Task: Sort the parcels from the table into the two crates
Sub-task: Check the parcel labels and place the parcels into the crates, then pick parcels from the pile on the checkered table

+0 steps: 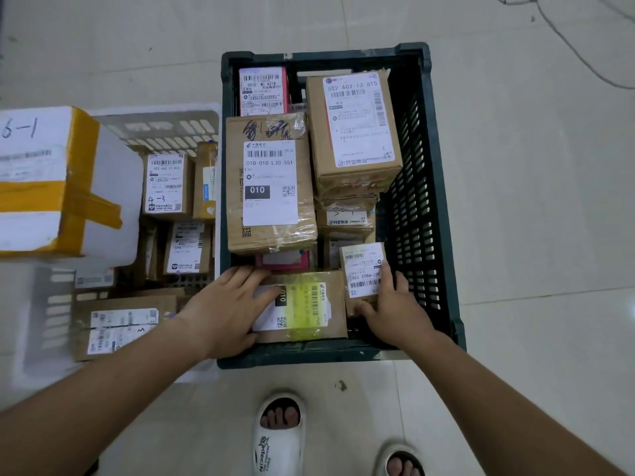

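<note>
A dark green crate [417, 214] stands on the floor, packed with cardboard parcels. At its near end lies a flat brown parcel with a yellow-tinted label [309, 309]. My left hand [226, 307] rests on this parcel's left part, fingers spread over the label. My right hand [391, 304] grips a small brown parcel [362, 273] standing beside it, thumb on its lower edge. A white crate [165, 128] to the left holds several more labelled parcels.
A white foam box with yellow tape [51, 180], marked 6-1, sits on the white crate's left side. Inside the green crate, larger boxes [271, 187] [354, 128] fill the far part. My slippered feet [280, 438] stand on tiled floor. A cable [563, 36] lies at top right.
</note>
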Motion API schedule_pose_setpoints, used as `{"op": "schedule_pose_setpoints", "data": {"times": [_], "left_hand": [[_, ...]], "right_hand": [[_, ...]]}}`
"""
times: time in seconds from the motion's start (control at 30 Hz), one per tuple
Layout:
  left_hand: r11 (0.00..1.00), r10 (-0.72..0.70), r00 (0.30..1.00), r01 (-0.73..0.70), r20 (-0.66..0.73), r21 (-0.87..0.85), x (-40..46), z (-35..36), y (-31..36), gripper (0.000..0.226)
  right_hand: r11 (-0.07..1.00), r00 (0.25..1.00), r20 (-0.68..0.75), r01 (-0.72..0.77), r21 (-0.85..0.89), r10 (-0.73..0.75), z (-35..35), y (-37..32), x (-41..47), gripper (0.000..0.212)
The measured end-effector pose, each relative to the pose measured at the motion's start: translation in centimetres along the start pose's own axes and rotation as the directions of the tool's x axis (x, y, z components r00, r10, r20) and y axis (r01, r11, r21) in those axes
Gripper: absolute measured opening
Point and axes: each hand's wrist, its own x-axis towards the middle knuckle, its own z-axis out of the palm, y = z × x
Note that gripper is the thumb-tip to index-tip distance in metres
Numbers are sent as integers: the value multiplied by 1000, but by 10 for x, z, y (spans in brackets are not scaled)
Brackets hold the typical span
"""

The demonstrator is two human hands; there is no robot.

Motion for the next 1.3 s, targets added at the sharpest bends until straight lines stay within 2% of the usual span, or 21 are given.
{"op": "schedule_pose_setpoints", "data": {"times": [0.23, 0.37, 0.47, 0.6, 0.73, 0.9, 1.03, 1.3], "left_hand": [[998, -41, 999, 41, -10, -40, -28, -54, 4, 66], [992, -116, 993, 116, 8, -52, -62, -108, -4, 58], [983, -169, 985, 170, 20, -66, -98, -162, -16, 59], [965, -250, 968, 250, 9, -81, -156, -247, -38, 52], [950, -311, 944, 307, -112, -52, -226, -360, -65, 46], [918, -379, 881, 396, -283, 3, -335, -501, -95, 54], [890, -404, 824, 454, -397, 35, -429, -594, -107, 51], [817, -497, 691, 576, -525, -15, -601, -705, -88, 40]], "right_hand": [[989, 990, -106, 76, -125, -89, -56, -18, -48, 79], [957, 978, -132, 121, -263, -160, -110, -46, -94, 78], [925, 969, -130, 153, -347, -210, -165, -77, -134, 74], [882, 962, -140, 151, -447, -236, -251, -132, -199, 55], [836, 942, -176, 154, -528, -285, -351, -198, -274, 35], [783, 883, -299, 114, -612, -362, -467, -277, -374, 40], [765, 825, -379, 96, -637, -419, -543, -334, -452, 39], [708, 644, -475, 150, -690, -600, -638, -418, -607, 43]]}}
